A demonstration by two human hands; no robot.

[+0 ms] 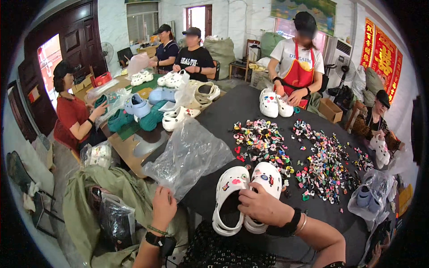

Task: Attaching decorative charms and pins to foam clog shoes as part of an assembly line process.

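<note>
A pair of white clogs (231,190) stands side by side at the near edge of the black table, toes pointing away, with small colourful charms on their tops. My right hand (263,206) is closed on the pair where the inner sides of the openings meet; the fingertips are partly hidden inside. To the left, my left hand (164,204) has its fingers closed on the near edge of a clear plastic bag (190,154). The bag lies crumpled and looks flat. Just beyond the clogs lies a heap of loose shoe charms (263,143).
A second charm heap (326,163) spreads to the right, near a bagged pair of blue clogs (368,196). Across the table, a person in a red apron (301,73) handles white clogs (275,103). Other people sit around clogs at left. A green sack (85,205) stands at lower left.
</note>
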